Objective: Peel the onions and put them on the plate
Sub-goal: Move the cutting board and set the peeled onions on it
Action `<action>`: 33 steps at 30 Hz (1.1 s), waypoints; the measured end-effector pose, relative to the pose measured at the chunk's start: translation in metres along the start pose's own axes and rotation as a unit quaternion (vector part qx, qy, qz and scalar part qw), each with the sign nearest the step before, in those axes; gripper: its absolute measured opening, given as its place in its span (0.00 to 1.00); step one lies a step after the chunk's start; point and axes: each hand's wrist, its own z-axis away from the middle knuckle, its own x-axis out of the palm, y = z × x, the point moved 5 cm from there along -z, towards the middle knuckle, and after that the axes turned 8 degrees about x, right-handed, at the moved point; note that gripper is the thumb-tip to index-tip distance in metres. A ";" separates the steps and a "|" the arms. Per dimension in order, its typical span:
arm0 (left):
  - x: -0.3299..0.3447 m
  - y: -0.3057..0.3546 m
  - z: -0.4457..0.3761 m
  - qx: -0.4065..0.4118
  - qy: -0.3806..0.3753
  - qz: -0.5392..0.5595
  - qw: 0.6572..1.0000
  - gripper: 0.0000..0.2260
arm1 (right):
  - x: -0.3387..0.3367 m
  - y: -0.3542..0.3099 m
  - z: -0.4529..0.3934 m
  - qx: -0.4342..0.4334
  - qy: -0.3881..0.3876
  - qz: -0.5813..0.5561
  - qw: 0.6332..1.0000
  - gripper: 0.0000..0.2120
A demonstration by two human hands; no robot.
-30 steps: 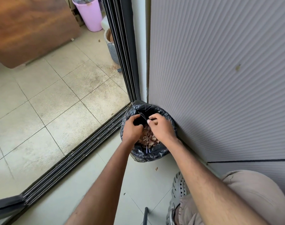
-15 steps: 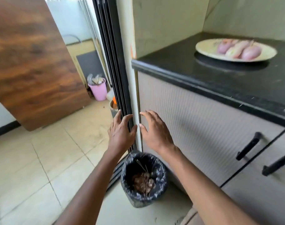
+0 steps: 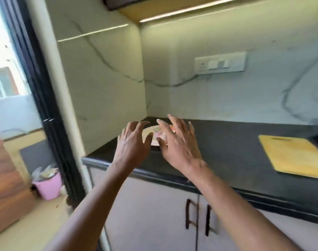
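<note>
Marble-patterned wall panels meet in a corner above a black desk [image 3: 236, 151], and we see both of our bare arms reaching forward over its front edge. Our left hand [image 3: 131, 142] is raised with its fingers spread and slightly bent, holding nothing. Our right hand [image 3: 178, 142] is just beside it, fingers spread and straight, also holding nothing. Between and behind the two hands, near the corner of the desk, sits the plate [image 3: 148, 131], mostly hidden by our fingers. On it we can make out blurred pinkish shapes, the peeled onions [image 3: 159, 135], though the picture is too smeared to count them. Neither hand clearly touches the plate; we cannot tell how far above it they are.

On the right of the desk, well apart from the plate, lies a yellow cutting board [image 3: 296, 156]. A white switch plate [image 3: 220, 64] is mounted on the back wall. Below the desk are pale cabinet doors with dark handles [image 3: 190, 214]. At the left, a black door frame [image 3: 44, 98] runs from top to floor, and beyond it a pink bucket [image 3: 48, 187] stands on the floor.
</note>
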 end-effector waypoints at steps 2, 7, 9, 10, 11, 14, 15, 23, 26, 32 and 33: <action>0.035 0.048 -0.022 0.041 -0.030 0.039 0.998 0.20 | -0.024 0.048 -0.003 0.034 0.006 0.036 0.999 0.27; 0.130 0.177 -0.054 0.096 -0.129 0.151 0.975 0.20 | -0.084 0.164 0.015 0.127 -0.012 0.134 0.983 0.25; 0.161 0.225 -0.061 0.116 -0.162 0.183 0.963 0.20 | -0.107 0.210 0.027 0.180 -0.029 0.166 0.969 0.25; 0.175 0.243 -0.063 0.126 -0.175 0.193 0.957 0.20 | -0.114 0.231 0.034 0.206 -0.036 0.178 0.962 0.25; 0.189 0.266 -0.066 0.140 -0.188 0.203 0.951 0.19 | -0.125 0.254 0.041 0.233 -0.042 0.192 0.952 0.25; 0.221 0.311 -0.071 0.159 -0.226 0.224 0.935 0.18 | -0.142 0.308 0.060 0.298 -0.075 0.212 0.927 0.25; 0.230 0.320 -0.073 0.164 -0.237 0.223 0.931 0.18 | -0.145 0.320 0.065 0.316 -0.089 0.213 0.921 0.24; 0.310 0.335 -0.098 0.190 -0.335 0.147 0.911 0.19 | -0.135 0.376 0.091 0.359 -0.198 0.207 0.889 0.24; 0.330 0.336 -0.105 0.235 -0.396 0.098 0.882 0.22 | -0.124 0.382 0.093 0.347 -0.251 0.201 0.881 0.24; 0.326 0.316 -0.115 0.275 -0.380 0.011 0.883 0.21 | -0.115 0.401 0.077 0.334 -0.305 0.247 0.857 0.22; 0.319 0.311 -0.115 0.281 -0.365 -0.007 0.887 0.20 | -0.112 0.404 0.074 0.339 -0.305 0.249 0.854 0.24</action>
